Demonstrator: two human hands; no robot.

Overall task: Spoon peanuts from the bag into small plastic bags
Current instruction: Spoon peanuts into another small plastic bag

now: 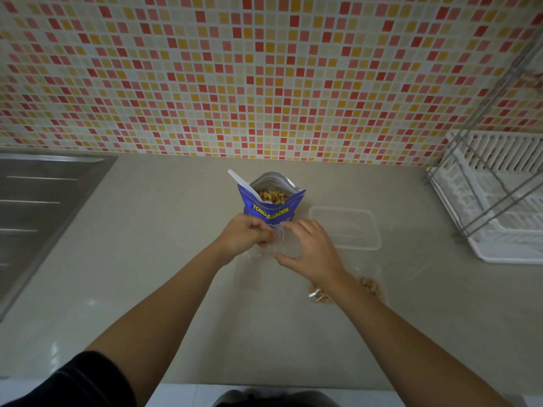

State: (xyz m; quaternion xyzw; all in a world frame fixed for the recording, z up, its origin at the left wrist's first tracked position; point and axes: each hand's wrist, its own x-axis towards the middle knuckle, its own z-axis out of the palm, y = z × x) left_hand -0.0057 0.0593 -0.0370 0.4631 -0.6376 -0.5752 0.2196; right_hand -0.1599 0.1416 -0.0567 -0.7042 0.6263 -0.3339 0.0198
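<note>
I see both hands at empty small bag [279, 240], just in front of open peanut bag [273, 208] on tabletop [164, 259]. Left hand [245, 233] pinches rim; right hand [308, 248] pinches opposite side. I'd spread mouth wide, keep it upright, before taking spoon [243, 183]. Count: one peanut bag, one spoon, two filled small bags [320, 295], one clear container [346, 227].

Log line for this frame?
stage: opening small plastic bag | left hand: pinches it | right hand: holds it | spoon: in peanut bag | filled bags: on counter
</note>
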